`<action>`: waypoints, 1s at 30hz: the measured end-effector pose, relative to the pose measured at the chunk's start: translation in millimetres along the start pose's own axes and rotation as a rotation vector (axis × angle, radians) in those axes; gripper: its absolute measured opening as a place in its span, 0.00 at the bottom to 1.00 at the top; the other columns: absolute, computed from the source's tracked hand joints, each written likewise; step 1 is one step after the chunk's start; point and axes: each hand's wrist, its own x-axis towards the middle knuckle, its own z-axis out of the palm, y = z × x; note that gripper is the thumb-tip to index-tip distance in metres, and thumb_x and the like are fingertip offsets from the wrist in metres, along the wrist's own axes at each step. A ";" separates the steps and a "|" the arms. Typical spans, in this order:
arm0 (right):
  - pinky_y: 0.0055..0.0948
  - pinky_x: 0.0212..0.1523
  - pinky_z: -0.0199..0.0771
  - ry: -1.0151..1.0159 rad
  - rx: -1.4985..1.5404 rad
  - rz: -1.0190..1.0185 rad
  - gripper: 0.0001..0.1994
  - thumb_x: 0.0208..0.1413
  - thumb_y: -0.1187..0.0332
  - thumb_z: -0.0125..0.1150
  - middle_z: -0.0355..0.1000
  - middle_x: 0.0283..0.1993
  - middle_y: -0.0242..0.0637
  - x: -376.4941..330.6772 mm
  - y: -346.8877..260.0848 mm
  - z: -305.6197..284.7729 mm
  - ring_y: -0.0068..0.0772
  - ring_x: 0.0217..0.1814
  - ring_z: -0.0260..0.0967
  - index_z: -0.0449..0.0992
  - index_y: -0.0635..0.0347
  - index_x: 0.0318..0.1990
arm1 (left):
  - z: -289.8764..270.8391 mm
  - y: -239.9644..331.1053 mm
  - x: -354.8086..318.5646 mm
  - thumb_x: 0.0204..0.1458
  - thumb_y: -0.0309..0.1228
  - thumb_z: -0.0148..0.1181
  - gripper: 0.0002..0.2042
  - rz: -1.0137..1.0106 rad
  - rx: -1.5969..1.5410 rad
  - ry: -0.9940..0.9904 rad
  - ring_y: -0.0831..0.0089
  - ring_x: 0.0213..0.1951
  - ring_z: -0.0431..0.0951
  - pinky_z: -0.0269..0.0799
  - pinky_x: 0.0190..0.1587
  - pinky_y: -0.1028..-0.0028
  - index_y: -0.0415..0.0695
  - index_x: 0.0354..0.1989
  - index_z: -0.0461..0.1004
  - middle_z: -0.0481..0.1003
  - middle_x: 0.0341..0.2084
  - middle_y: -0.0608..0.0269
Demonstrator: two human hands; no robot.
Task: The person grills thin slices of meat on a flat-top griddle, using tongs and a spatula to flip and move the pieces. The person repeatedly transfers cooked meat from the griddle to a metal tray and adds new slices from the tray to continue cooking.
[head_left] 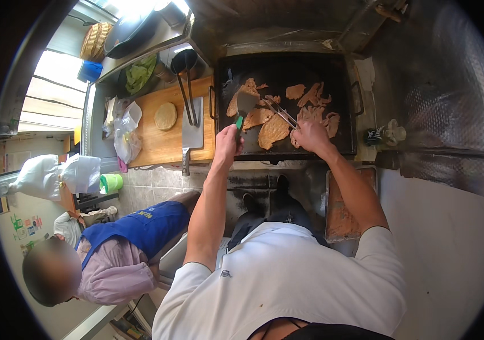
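Observation:
On a black griddle (287, 65) lie several flat pieces of browned meat (274, 132), spread from its left part to the right. My left hand (228, 145) is closed round the green handle of a spatula (246, 103), whose blade rests at the meat on the left. In my right hand (312, 136) is a pair of metal tongs (281, 112); they point up and left, their tips among the meat pieces near the griddle's middle. Whether the tongs pinch any meat I cannot tell. More meat (313, 96) lies beyond my right hand.
Left of the griddle, a wooden cutting board (150, 136) carries a round flatbread (166, 116), a cleaver (193, 130) and another pair of tongs (187, 96). A tray of reddish meat (341, 209) sits below the griddle's right side. A person in a blue apron (140, 226) is at the left.

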 end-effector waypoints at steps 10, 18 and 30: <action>0.50 0.35 0.77 -0.042 0.155 0.144 0.17 0.54 0.59 0.57 0.76 0.27 0.56 12.6 -11.5 0.8 0.57 0.31 0.77 0.79 0.68 0.35 | -17.1 3.7 -19.6 0.69 0.41 0.47 0.13 0.022 0.268 -0.068 0.77 0.13 0.63 0.53 0.14 0.76 0.44 0.44 0.73 0.70 0.18 0.64; 0.51 0.37 0.79 -0.060 -0.027 0.027 0.18 0.55 0.58 0.58 0.78 0.30 0.55 8.2 -13.4 9.1 0.57 0.32 0.78 0.78 0.68 0.37 | -18.4 1.4 -36.2 0.69 0.40 0.48 0.15 0.076 0.200 -0.032 0.79 0.14 0.66 0.57 0.15 0.78 0.40 0.44 0.73 0.69 0.18 0.67; 0.55 0.38 0.78 0.118 0.053 0.180 0.17 0.54 0.62 0.56 0.77 0.30 0.60 -17.9 1.4 -26.9 0.62 0.33 0.78 0.80 0.71 0.32 | -25.2 5.4 -19.8 0.69 0.41 0.50 0.16 0.190 0.253 0.045 0.80 0.14 0.67 0.59 0.15 0.79 0.40 0.52 0.73 0.69 0.17 0.68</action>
